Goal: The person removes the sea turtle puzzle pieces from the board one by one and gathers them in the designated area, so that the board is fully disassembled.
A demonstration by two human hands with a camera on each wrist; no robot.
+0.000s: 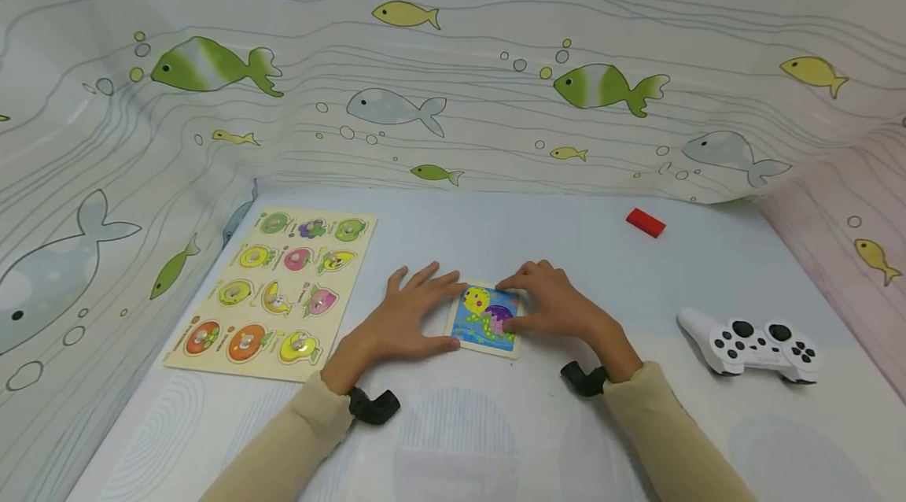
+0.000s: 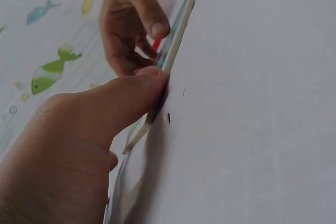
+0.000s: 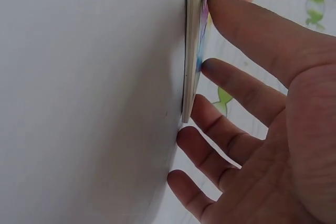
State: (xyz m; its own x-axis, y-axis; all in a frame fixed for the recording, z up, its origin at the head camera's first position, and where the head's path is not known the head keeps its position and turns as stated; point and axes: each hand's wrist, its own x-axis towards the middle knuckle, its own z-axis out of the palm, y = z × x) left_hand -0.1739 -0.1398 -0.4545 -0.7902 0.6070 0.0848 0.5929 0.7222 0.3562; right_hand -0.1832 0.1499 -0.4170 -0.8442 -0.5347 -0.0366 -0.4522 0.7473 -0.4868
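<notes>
A small square picture puzzle (image 1: 473, 329) lies on the table between both hands, showing a yellow spotted turtle with a purple shell on blue. My left hand (image 1: 406, 317) holds its left side, index fingertip at the upper left corner and thumb at the lower left; its other fingers spread away. In the left wrist view the left thumb (image 2: 131, 95) rests at the board's pale edge (image 2: 181, 35). From the right, my right hand (image 1: 555, 301) touches the picture with thumb and index finger. Its remaining fingers (image 3: 205, 150) extend loosely beside the board in the right wrist view.
To the left lies a wooden fruit puzzle board (image 1: 265, 293) with several knobbed pieces. A white game controller (image 1: 753, 346) sits at the right, and a red block (image 1: 646, 223) farther back. Fish-printed sheeting (image 1: 488, 46) rises behind the table.
</notes>
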